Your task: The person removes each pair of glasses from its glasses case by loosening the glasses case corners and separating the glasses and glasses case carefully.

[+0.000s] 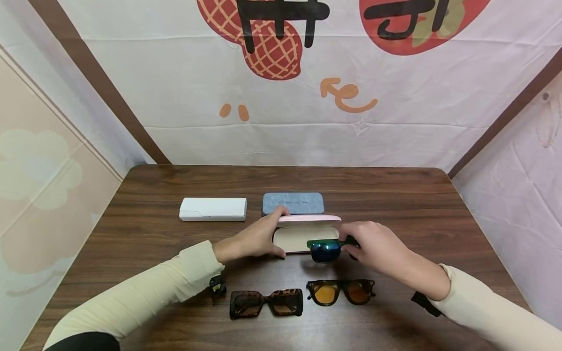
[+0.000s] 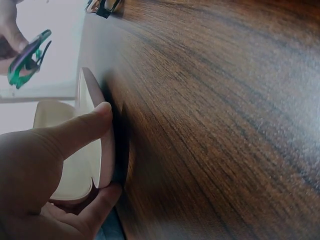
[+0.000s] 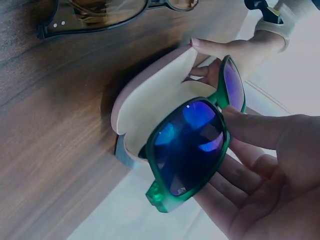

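My left hand [image 1: 254, 237] grips the left end of a pink glasses case [image 1: 310, 219], which stands open with its cream lining [image 1: 290, 239] showing. In the left wrist view the thumb presses on the case's edge [image 2: 106, 155], with fingers on its other side. Green-framed sunglasses [image 1: 325, 251] with blue mirrored lenses are pinched by my right hand [image 1: 379, 246], above the case's front right part. The right wrist view shows the thumb at the sunglasses' frame [image 3: 186, 145] near the bridge, fingers behind.
Behind the pink case lies a blue glasses case [image 1: 293, 202], with a white case [image 1: 213, 209] to its left. Nearer me on the wooden table [image 1: 145, 229] lie tortoiseshell sunglasses [image 1: 266, 303] and dark-framed glasses with amber lenses [image 1: 341, 292]. A printed cloth [image 1: 184, 97] hangs behind the table.
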`<state>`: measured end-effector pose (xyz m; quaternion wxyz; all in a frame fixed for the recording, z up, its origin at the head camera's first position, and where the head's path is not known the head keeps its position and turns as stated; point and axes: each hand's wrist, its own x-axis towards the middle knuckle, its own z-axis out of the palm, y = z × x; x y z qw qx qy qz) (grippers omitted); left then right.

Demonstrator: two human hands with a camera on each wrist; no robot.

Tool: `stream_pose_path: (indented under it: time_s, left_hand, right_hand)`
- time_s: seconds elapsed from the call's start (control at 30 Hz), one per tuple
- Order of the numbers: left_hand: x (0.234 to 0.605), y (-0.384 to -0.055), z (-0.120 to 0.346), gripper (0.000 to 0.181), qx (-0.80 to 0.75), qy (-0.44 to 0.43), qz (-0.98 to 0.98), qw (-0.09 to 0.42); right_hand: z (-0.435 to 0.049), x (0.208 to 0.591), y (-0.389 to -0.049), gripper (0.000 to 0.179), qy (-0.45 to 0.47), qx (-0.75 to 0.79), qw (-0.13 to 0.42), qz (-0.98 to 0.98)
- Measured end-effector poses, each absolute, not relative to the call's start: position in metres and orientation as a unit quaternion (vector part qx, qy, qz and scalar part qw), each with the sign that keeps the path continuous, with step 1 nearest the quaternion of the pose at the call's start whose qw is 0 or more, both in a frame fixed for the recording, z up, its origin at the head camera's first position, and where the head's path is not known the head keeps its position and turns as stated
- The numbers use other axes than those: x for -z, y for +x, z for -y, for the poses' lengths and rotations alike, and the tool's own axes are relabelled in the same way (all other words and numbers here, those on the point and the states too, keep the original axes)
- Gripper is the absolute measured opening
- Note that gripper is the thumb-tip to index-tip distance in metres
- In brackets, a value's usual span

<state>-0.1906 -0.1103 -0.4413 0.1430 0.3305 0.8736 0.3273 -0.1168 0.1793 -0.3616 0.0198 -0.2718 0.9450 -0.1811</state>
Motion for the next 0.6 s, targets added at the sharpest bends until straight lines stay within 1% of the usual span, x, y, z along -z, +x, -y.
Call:
stream_pose_path:
  time_s: [0.27, 0.6]
  left_hand:
    - [0.44, -0.189, 0.11, 0.089, -0.322, 0.326, -0.877, 0.147]
    - [0.44, -0.19, 0.11, 0.089, -0.322, 0.325, -0.877, 0.147]
  right_hand:
    - [-0.193, 0.351, -0.112, 0.018, -0.265, 0.184, 0.059, -0.945]
    - [-0.22, 0.343, -0.107, 0.023, -0.26, 0.176, 0.112, -0.943]
